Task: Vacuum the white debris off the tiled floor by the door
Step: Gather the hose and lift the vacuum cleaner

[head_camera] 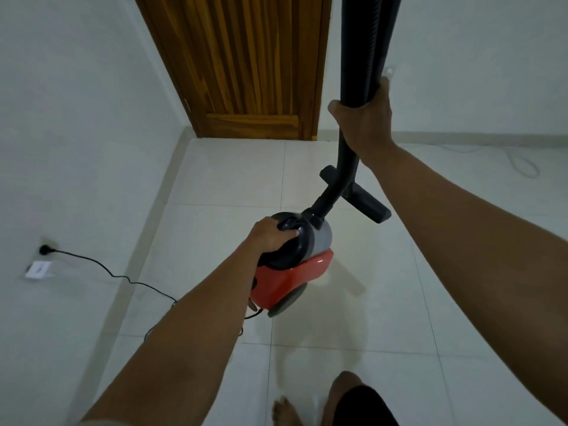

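Vacuum cleaner: red-and-grey canister, carried tilted by its top handle.
Hose: black, rising upright from canister through the upper grip.
Floor nozzle: black, hanging below that grip.

Dim, flat cool light, soft shadow on the floor tiles, wide-angle bowing at edges, slight motion blur throughout.
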Tool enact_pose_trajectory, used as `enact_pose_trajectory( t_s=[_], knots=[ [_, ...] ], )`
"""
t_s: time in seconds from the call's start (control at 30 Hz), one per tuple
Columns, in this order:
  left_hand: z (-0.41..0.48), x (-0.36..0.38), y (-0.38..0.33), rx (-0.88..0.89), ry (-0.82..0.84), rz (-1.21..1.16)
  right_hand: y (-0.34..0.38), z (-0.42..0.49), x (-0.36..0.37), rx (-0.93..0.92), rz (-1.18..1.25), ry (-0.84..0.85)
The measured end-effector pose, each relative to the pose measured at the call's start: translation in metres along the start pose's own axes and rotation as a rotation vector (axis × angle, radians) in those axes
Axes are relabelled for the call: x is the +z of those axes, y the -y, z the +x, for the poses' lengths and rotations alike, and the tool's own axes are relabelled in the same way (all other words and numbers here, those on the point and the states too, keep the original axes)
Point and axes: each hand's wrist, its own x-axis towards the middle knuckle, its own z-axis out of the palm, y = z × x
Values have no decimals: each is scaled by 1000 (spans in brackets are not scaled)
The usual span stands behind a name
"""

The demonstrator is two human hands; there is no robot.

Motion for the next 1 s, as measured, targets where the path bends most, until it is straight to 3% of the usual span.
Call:
enact_pose_trajectory(
  t_s=[0.33, 0.63, 1.0],
  knots=[
    [99, -76, -10, -186, -159, -249, 14, 114, 103, -20, 137, 162],
    [220, -167, -5, -359, -261, -363, 13, 258, 255, -32, 251, 461],
    [399, -330, 67, -455, -268, -468, 25, 398, 493, 17, 253, 573]
  ],
)
